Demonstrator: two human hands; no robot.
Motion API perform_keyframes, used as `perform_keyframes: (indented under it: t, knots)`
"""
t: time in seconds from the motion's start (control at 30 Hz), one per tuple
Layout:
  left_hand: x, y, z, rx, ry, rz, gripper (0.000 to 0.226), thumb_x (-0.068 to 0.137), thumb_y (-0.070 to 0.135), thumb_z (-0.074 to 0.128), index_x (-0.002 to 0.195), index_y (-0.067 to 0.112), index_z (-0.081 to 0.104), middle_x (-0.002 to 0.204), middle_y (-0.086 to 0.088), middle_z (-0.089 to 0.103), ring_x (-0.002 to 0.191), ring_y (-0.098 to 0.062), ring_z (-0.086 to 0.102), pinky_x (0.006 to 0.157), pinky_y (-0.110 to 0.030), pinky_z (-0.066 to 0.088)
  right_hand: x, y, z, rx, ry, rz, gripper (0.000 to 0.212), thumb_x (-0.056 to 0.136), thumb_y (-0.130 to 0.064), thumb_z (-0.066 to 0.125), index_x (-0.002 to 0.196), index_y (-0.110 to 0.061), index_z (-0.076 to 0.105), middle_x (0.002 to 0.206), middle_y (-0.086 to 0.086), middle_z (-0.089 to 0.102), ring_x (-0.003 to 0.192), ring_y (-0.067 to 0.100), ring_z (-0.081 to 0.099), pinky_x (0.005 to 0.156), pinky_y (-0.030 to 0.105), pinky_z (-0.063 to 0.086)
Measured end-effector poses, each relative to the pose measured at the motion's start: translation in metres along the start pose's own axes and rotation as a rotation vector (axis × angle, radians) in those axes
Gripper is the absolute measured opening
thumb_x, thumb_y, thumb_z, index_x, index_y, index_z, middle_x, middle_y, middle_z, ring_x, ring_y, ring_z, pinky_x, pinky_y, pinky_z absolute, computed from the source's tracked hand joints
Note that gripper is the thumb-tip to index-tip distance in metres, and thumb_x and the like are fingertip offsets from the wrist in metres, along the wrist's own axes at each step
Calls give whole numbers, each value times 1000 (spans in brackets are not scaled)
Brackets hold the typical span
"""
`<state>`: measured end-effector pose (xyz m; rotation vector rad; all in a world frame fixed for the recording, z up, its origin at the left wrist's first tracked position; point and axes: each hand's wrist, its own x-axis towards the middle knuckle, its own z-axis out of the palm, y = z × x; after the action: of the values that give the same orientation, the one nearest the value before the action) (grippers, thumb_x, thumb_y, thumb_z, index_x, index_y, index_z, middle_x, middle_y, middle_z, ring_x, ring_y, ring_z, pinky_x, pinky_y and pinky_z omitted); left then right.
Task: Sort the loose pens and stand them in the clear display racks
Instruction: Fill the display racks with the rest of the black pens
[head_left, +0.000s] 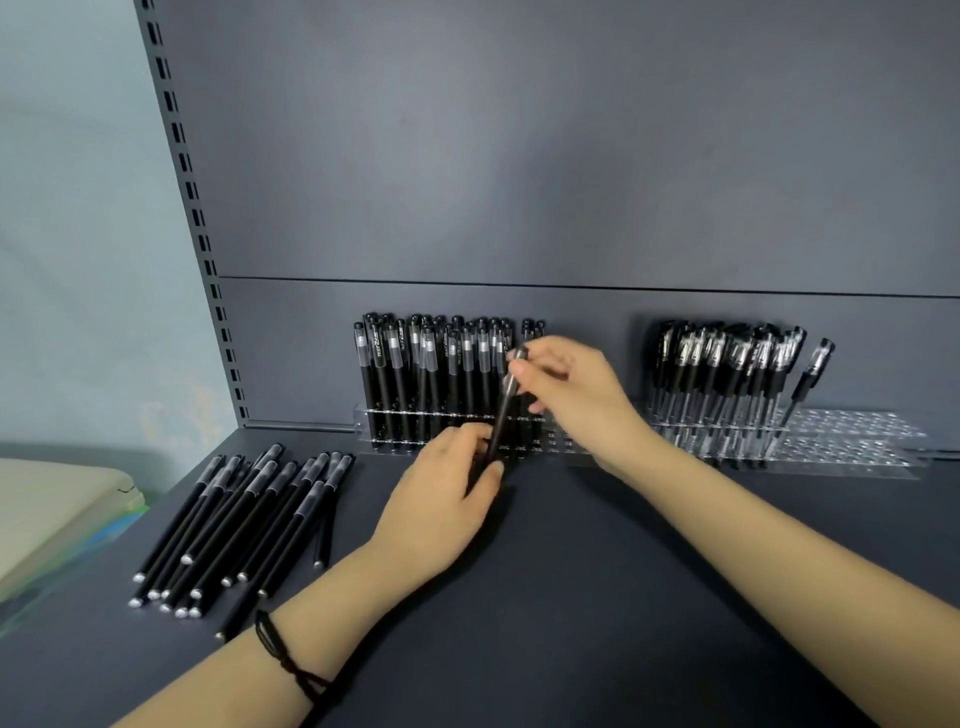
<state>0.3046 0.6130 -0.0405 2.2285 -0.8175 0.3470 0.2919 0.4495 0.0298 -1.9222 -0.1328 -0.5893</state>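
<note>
the pen (501, 410) is held off the shelf (571, 571), just in front of the left rack (363, 418), at the right end of its filled rows. its long axis runs steeply, nearly upright, with the capped top leaning a little to the right and the lower end nearer the person. the right hand (571, 384) has a fingertip grip pinching the cap end above the left rack's top plate. the left hand (441, 493) has its grip curled round the lower barrel, thumb alongside. any free holes seem to lie just right of the standing pens, partly hidden behind the right hand, so that hand is nearer and the lower end must swing back under the cap. the loose pens (244, 525) lie well left of the left rack.
</note>
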Motion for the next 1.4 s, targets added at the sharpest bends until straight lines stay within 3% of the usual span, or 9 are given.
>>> perform_keyframes:
  t: [0.13,0.3,0.53,0.83,0.93,1.07,1.17,1.27,1.4]
  knots:
    - [-7,-2,5,498,-148,12,46,95,54,39,136,32,44,140,12,42,131,-14,35,106,-32,28,14,0,-22,14,266,-131,25,95,-9,57,115,-22,52,82,0,65,69,11,63,57,22,53]
    - [-9,2,6,518,-182,-22,46,95,56,36,134,32,46,138,12,48,129,-13,40,105,-33,32,23,8,-42,-123,407,-257,22,95,-13,56,108,-28,48,81,-2,65,76,21,65,69,44,57]
    - [-9,3,3,558,-205,-29,47,94,57,38,132,32,47,136,11,50,127,-14,42,104,-34,33,21,8,-40,-78,372,-254,20,96,-9,55,107,-24,48,83,-1,63,72,10,64,63,32,55]
    - [-6,3,8,580,-226,-11,46,94,57,36,132,31,46,137,9,48,128,-16,40,104,-36,33,8,28,-36,-278,68,-232,20,96,-16,56,113,-25,55,88,-4,63,80,14,67,66,31,53]
    - [-5,5,8,596,-258,-3,48,96,55,35,133,28,46,137,6,49,128,-18,41,103,-37,33,2,30,-34,-331,117,-210,28,94,-18,58,121,-27,53,89,-9,58,74,3,60,66,17,44]
    - [-2,9,-9,720,-295,53,45,97,51,35,125,22,54,123,-1,60,116,-22,52,94,-36,40,-19,22,-27,-455,158,-273,29,92,-15,58,118,-25,50,83,-10,54,68,6,55,66,26,48]
    - [-4,5,-40,829,-204,201,40,96,49,34,108,19,58,103,-1,66,101,-24,60,83,-33,40,-34,11,-15,-702,-45,-300,17,93,-29,57,109,-28,57,89,-16,55,75,3,55,70,29,48]
    - [-17,-23,-71,836,-150,305,44,89,49,31,96,20,63,92,-1,68,92,-24,62,80,-35,43,-49,1,8,-880,-315,-311,30,94,-47,50,117,-30,59,112,-15,57,103,6,54,88,30,46]
    - [-29,-72,-110,820,-127,180,48,79,54,30,81,25,68,82,4,70,83,-22,65,75,-35,48,-60,-12,47,-974,-500,-247,43,95,-54,44,130,-31,52,129,-13,53,119,9,47,102,32,39]
